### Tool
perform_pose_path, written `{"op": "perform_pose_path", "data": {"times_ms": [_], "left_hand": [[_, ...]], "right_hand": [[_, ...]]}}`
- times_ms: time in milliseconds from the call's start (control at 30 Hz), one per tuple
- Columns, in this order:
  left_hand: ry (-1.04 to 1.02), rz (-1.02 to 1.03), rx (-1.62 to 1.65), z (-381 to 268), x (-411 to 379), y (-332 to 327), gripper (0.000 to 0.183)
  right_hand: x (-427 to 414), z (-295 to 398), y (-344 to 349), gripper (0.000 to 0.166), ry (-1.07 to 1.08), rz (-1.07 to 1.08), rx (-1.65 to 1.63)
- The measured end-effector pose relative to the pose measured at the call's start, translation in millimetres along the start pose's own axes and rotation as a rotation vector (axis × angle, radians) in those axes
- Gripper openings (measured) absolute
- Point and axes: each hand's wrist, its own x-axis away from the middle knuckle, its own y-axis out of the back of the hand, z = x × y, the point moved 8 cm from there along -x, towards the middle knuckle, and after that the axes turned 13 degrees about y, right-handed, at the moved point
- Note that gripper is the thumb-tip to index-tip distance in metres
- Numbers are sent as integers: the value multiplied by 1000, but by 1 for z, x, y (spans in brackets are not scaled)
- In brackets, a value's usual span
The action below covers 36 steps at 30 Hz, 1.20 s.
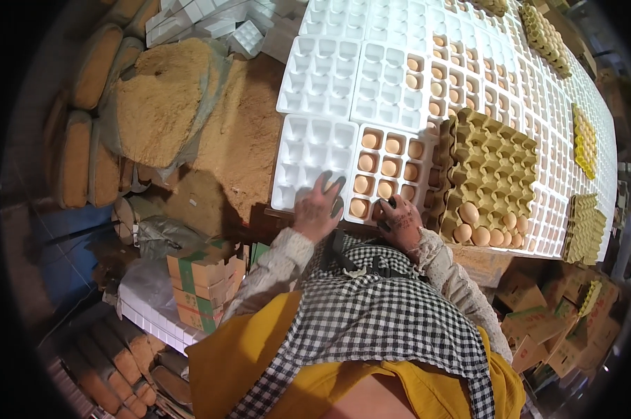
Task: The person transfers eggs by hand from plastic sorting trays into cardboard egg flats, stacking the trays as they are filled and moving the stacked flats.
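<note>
My left hand (315, 212) is over the near right part of a white foam egg tray (290, 173), its dark-tipped fingers spread around a pale egg (329, 185). Beside it lies a second white foam tray (354, 173) with brown eggs in its cells. At this tray's near edge, the dark-tipped thumb and fingers of my right hand (402, 220) close around a shaded egg (378, 212). Right of that hand stands a stack of moulded pulp egg trays (488, 157), with several loose eggs (481, 235) in the front cells of the top one.
More white foam trays (319, 76) cover the table, many holding eggs. A yellow egg tray (584, 141) and another pulp stack (582, 228) are at right. Left are an open sack of sawdust-like material (163, 99) and cardboard boxes (205, 283); more cartons (556, 324) lie lower right.
</note>
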Motion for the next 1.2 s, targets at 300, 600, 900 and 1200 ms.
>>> {"op": "perform_pose_path", "data": {"times_ms": [300, 600, 900, 1200], "left_hand": [[-78, -288, 71, 43, -38, -20, 59], [-63, -160, 347, -31, -32, -7, 53], [-821, 252, -72, -271, 39, -44, 52], [-121, 493, 928, -280, -6, -33, 36]], "right_hand": [[7, 4, 18, 28, 125, -178, 26], [104, -12, 165, 51, -230, -519, -8], [178, -111, 177, 38, -444, -766, -797], [259, -199, 220, 47, -647, -335, -81]]}}
